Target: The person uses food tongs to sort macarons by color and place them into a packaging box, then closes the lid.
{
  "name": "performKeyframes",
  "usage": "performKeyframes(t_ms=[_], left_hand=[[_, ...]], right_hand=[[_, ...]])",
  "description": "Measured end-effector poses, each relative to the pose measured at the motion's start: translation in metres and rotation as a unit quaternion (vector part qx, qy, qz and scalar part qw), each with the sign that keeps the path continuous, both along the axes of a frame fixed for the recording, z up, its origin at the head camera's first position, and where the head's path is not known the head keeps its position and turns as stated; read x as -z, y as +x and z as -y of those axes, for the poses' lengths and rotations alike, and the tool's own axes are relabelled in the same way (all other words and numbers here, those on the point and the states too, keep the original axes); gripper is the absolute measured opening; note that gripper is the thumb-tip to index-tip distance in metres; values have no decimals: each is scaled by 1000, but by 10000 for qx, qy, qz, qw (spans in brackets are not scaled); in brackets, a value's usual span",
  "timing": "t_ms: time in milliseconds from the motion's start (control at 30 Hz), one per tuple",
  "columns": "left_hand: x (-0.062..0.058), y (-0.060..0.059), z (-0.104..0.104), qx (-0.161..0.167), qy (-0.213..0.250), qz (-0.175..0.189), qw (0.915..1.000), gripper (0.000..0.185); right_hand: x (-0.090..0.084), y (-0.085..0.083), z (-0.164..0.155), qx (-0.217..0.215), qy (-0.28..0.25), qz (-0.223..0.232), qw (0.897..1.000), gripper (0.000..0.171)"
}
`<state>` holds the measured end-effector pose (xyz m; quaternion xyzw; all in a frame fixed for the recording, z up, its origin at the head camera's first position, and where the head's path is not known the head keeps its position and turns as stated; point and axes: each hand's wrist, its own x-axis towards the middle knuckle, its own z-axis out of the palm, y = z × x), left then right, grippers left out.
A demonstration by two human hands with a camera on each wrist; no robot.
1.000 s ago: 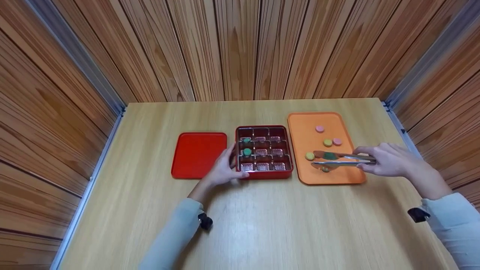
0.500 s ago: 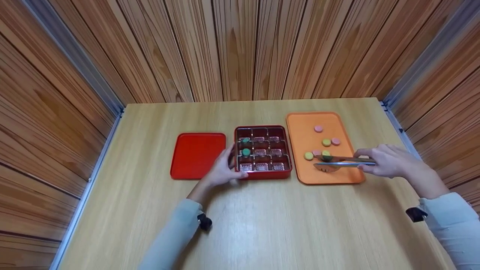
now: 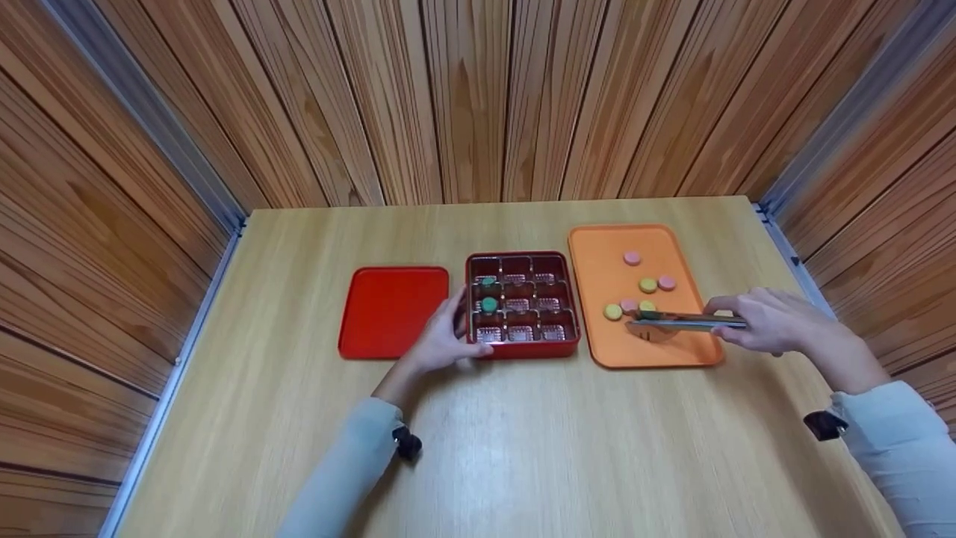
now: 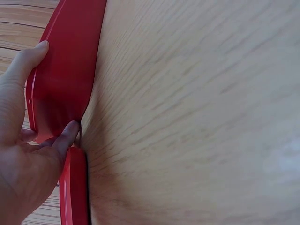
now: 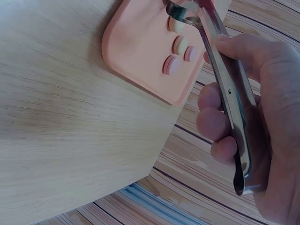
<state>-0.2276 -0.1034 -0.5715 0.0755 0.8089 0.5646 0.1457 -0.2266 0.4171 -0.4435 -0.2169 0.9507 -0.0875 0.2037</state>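
My right hand (image 3: 765, 321) grips metal tongs (image 3: 694, 321) over the front part of the orange tray (image 3: 650, 355). Between their tips a green macaron (image 5: 176, 11) shows, partly hidden by the metal. Yellow macarons (image 3: 612, 312) and pink macarons (image 3: 632, 258) lie on the tray around and behind the tongs. My left hand (image 3: 441, 340) holds the front left corner of a dark red box (image 3: 526, 349), thumb on one side and fingers on the other. Its clear insert has several compartments; two in the left column hold green macarons (image 3: 489, 305).
A flat red lid (image 3: 396, 310) lies left of the box, close to my left hand. The box stands between lid and tray on the wooden table (image 3: 515, 448). Wood-patterned walls (image 3: 478, 104) rise behind and at both sides.
The tongs have closed in on the green macaron and their arms stand nearer together. A pink and a yellow macaron behind them have come into sight. My left hand stays on the box.
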Motion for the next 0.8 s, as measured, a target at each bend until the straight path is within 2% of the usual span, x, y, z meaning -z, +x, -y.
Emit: performKeyframes(t_ms=[233,533,800], left_hand=[[1,0,1,-30,2,59,10000,124],[2,1,1,-43,-54,4,10000,123],[3,0,0,8,151,-31,9999,124]], right_hand=[[-1,-1,1,-19,-21,-50,10000,32],[-10,-4,2,-23,-160,-96,9998,26],[-12,-6,4,-79,-56,-90,9999,27]])
